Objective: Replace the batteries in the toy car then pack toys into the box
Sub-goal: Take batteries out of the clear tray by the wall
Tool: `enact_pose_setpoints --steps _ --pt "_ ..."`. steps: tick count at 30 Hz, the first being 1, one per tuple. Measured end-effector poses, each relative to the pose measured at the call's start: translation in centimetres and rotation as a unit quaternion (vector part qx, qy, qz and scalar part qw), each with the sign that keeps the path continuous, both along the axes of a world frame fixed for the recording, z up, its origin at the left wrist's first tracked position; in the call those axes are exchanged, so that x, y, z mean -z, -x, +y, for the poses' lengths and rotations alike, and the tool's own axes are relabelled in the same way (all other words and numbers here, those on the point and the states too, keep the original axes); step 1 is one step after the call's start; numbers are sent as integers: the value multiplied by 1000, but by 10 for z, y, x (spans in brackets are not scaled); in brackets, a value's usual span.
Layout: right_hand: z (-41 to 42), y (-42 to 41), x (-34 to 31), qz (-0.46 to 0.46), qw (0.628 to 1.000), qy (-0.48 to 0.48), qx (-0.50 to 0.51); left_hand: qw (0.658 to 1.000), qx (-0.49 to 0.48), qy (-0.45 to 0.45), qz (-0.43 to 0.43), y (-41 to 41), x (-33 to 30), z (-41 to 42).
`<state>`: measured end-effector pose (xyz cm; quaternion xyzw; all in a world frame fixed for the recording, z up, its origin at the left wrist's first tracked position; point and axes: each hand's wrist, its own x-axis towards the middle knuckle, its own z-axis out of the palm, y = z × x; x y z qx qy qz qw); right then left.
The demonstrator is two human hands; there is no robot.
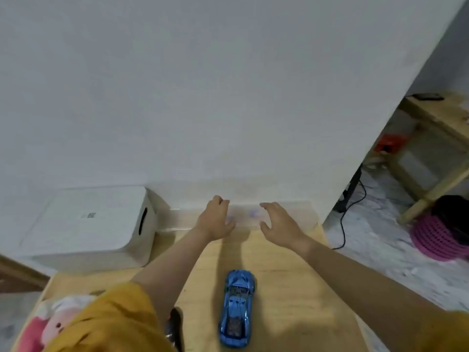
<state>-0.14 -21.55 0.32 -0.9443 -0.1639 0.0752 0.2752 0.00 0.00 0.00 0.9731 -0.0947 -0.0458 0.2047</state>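
Note:
A blue toy car (237, 307) lies on the wooden table (291, 275) near the front, nose pointing away from me. A clear plastic box (246, 215) stands at the table's far edge against the wall. My left hand (215, 219) rests on its left part with curled fingers. My right hand (276, 219) hovers at its right part with fingers spread; whether it touches the box is unclear. A pink and white plush toy (58, 323) lies at the front left, partly hidden by my yellow sleeve. A dark object (175, 326) sits beside my left arm.
A white storage box (86, 229) with a slot handle stands left of the table, by the wall. To the right are a wooden frame (436, 158), a black cable (342, 224) on the floor and a purple cushion (436, 237).

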Motion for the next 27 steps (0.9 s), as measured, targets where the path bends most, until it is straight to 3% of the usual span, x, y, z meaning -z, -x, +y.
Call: enact_pose_setpoints --steps 9,13,27 --pt "-4 -42 49 -4 993 79 -85 1000 16 7 14 -28 58 -15" --pt "-6 -43 63 -73 985 107 -113 999 11 0 -35 -25 76 -12" --pt "6 -56 63 -96 961 192 -174 989 104 -44 -98 -32 82 13"
